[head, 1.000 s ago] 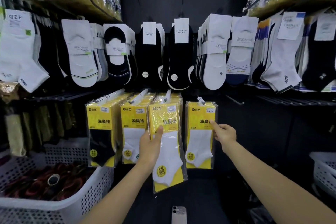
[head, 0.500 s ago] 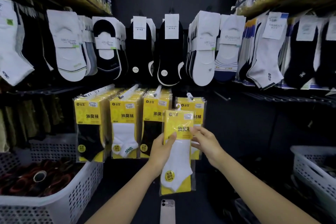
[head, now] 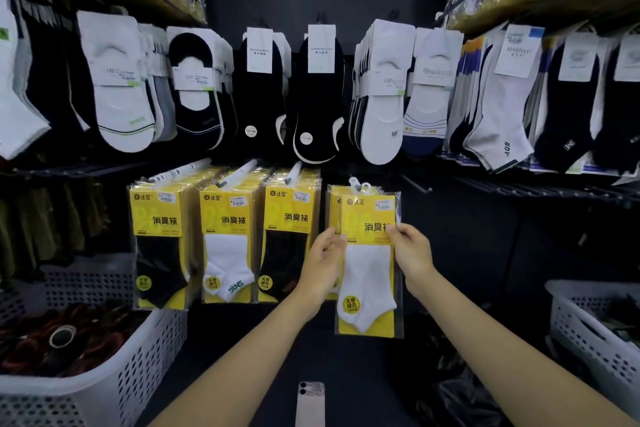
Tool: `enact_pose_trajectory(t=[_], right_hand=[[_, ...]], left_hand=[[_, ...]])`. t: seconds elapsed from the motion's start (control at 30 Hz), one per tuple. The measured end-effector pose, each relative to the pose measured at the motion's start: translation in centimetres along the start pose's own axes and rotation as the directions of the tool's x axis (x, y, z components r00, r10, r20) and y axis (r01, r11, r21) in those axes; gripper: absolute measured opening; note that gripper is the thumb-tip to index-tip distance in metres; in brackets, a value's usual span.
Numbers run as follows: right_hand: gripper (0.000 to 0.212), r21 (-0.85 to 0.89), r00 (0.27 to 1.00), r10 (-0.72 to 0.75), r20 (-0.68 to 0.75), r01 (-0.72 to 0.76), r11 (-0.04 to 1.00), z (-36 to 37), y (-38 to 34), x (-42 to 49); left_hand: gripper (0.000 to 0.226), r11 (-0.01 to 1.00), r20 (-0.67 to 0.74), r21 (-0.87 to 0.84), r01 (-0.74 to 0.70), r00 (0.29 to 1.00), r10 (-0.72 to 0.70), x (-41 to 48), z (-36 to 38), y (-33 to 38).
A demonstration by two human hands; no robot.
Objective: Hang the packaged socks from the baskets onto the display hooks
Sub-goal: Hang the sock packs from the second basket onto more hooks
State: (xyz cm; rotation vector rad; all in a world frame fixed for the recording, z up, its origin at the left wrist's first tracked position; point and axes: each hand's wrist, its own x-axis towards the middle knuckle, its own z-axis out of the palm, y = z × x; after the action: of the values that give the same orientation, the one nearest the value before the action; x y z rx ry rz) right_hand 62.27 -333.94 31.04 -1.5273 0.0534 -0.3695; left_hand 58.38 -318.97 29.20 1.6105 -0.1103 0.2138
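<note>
Display hook (head: 354, 181): sock pack (head: 369, 274) now on

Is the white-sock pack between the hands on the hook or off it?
On, it appears: the hanger loop of the white-sock pack sits over the tip of the hook; the right hand pinches its edge.

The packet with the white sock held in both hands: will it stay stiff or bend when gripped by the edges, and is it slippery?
Probably stiff enough yet bendable: the sock packet lies flat between the left hand and the right hand, its yellow card unbent. Likely light, as pinches at its edges carry it. Its glossy clear wrapper may slip.
</note>
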Motion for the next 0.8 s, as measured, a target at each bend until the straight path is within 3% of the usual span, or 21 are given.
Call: enact_pose_trajectory(t=[0.13, 0.4, 0.53, 0.67, 0.8], right_hand=[[0.016, -0.069, 1.000, 0.007, 0.014, -0.006, 0.998, 1.6, 0.1, 0.7], [0.020, -0.104, 0.979, 0.176, -0.107, -0.187, 0.977, 1.1, 4.4, -0.6], [0.036, -0.173, 0.965, 0.263, -0.015, -0.262, 0.949, -0.7, 8.9, -4.6], [0.037, -0.269, 0.901, 0.428, 0.067, -0.396, 0.878, -2.9, 15.3, -9.9], [0.032, -0.346, 0.790, 0.613, 0.032, -0.566, 0.748, -4.8, 22.3, -15.7]], left_hand=[[0.048, 1.000, -0.043, 0.013, 0.002, 0.999, -0.001, 0.7, -0.7, -0.3], [0.053, 0.988, -0.003, 0.119, 0.102, 0.995, -0.102, -0.9, -2.0, -4.2], [0.046, 0.965, -0.010, 0.160, 0.210, 0.977, -0.211, -5.0, -3.4, -10.1], [0.041, 0.912, -0.034, 0.186, 0.366, 0.930, -0.366, -11.6, -4.3, -17.5], [0.038, 0.819, -0.127, 0.173, 0.547, 0.837, -0.533, -18.1, -5.0, -24.0]])
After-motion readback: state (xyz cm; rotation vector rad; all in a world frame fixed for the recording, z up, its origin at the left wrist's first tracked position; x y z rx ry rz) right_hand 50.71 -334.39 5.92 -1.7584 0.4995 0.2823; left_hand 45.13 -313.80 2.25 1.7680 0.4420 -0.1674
